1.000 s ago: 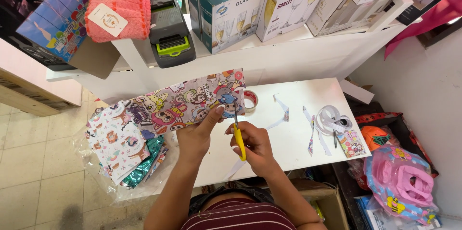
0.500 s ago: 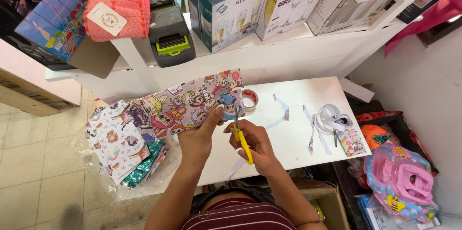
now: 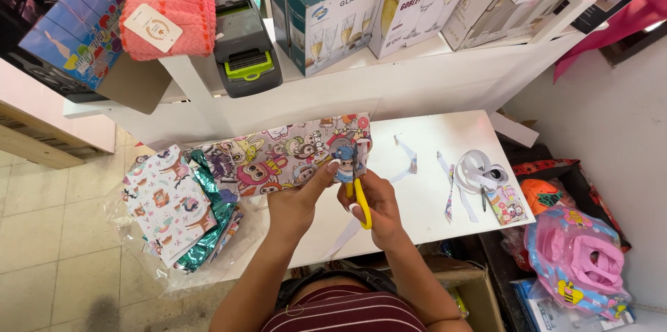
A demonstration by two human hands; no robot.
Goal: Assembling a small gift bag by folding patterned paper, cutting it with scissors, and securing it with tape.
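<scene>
White table (image 3: pixel 424 200) carries patterned wrapping paper (image 3: pixel 278 155), laid left of centre. Left hand (image 3: pixel 299 200) grip pins its near edge; right hand (image 3: pixel 375 207) grip closes on yellow scissors (image 3: pixel 360 193). Cut just begun at right end; most length remains.

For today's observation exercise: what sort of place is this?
Probably a gift shop's wrapping counter: boxed glassware on a shelf, cartoon wrapping paper on a white table, and yellow scissors in the right hand.
</scene>
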